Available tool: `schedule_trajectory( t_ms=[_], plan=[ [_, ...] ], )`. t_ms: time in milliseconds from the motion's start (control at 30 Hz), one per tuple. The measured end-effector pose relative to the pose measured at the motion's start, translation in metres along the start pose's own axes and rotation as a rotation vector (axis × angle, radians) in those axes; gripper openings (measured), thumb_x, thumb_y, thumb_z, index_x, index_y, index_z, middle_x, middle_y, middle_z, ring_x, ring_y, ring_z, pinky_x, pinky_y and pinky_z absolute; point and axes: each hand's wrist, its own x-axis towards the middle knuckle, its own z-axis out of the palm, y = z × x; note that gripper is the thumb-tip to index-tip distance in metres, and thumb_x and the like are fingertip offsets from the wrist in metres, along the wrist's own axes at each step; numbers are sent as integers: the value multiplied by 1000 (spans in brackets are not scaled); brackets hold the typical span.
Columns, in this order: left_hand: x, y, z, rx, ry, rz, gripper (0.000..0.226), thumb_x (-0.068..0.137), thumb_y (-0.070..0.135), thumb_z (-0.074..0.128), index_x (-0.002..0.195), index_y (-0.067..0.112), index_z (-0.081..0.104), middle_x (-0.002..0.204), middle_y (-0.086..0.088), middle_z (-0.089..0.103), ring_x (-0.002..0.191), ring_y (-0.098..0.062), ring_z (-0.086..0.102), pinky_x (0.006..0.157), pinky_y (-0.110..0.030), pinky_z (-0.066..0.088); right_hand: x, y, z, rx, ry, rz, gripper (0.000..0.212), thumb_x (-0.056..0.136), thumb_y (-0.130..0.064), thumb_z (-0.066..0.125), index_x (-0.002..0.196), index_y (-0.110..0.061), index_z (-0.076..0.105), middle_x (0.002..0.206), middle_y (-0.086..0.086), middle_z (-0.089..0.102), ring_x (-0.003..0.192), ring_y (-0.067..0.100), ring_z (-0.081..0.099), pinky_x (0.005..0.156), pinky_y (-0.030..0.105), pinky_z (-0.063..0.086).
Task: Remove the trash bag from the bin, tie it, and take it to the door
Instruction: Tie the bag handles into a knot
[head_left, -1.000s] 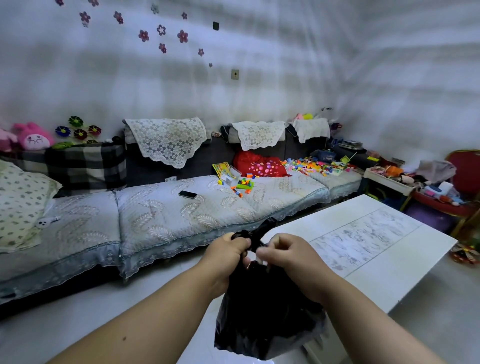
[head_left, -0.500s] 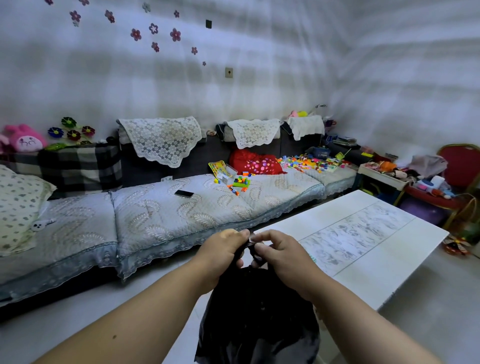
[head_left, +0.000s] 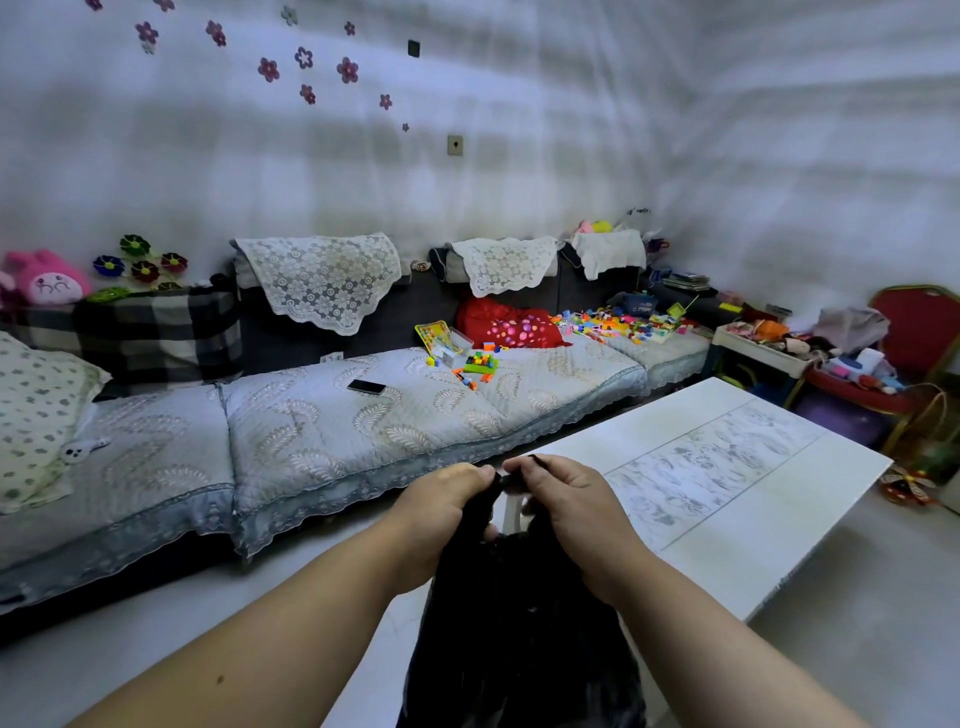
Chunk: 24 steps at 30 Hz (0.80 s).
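Observation:
A black trash bag hangs in the air in front of me, its body dropping out of the bottom of the view. My left hand and my right hand both pinch the gathered top of the bag, fingertips almost touching. Short black ends of the bag stick up between the fingers. Neither the bin nor a door is in view.
A white low table stands just right of the bag. A long sofa with a phone and toy bricks runs along the wall ahead. A red chair and clutter fill the right corner.
The bag has sunk lower in the view and its loose top tail has shortened between my fingers. Both hands stay together on the bag's neck.

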Motion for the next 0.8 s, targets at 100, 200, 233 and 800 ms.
schedule_trajectory(
  t_ms=[100,200,233,800],
  plan=[
    [1,1,-15,33,38,11,21,91,21,48,71,20,52,67,-3,53,61,-17,57,61,-28,41,6,8,-7,113,51,93,31,96,-33,46,77,-21,68,86,-3,70,87,19,62,80,38,45],
    [-2,0,-44,139,51,8,16,94,26,43,81,23,52,84,3,66,77,-6,67,73,-31,36,14,10,-24,260,196,213,40,98,-41,35,66,-22,50,91,-11,73,97,13,62,93,47,33],
    [-4,-1,-54,167,36,12,14,95,27,42,90,21,53,91,3,68,80,-4,68,75,-31,37,16,9,-29,336,224,237,41,98,-41,34,64,-23,46,86,-10,73,94,12,63,91,47,31],
    [-1,-24,-122,-67,559,-146,22,90,18,41,70,20,48,71,3,59,73,-14,63,69,-31,36,35,29,-72,263,492,379,31,99,-35,37,78,-14,47,59,0,37,56,18,33,91,40,33]
  ],
)
